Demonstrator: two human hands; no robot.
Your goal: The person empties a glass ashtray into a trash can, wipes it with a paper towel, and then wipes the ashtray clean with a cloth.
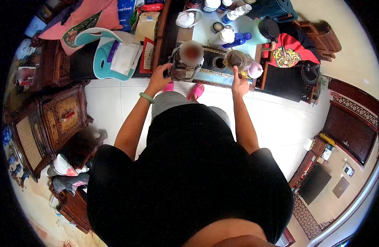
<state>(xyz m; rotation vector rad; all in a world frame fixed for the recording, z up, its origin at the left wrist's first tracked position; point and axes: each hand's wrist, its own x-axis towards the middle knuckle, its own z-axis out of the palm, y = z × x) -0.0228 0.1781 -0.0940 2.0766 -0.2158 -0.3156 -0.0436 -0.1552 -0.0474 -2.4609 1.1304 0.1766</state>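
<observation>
My left hand (158,79), wearing a pale green bangle, is closed at the left side of a dark, see-through container (183,73) at the table's front edge. Its fingers curl around a dark handle-like part there. A blurred round patch with a reddish middle covers the container's top. My right hand (239,86) grips the handle of a glass pot (236,59) with something brownish inside. Beside this pot, on the left, stands a small dark-mouthed cup (218,62). A pale pink rounded object (255,70) sits just right of the pot.
Several bottles, including a blue one (241,39) and a white one (223,37), crowd the table behind. A mint-green flask (259,31) stands at right. On the left lie a turquoise stool-like item (99,61) and a pink cushion (86,18). Carved wooden furniture (66,113) lines the left.
</observation>
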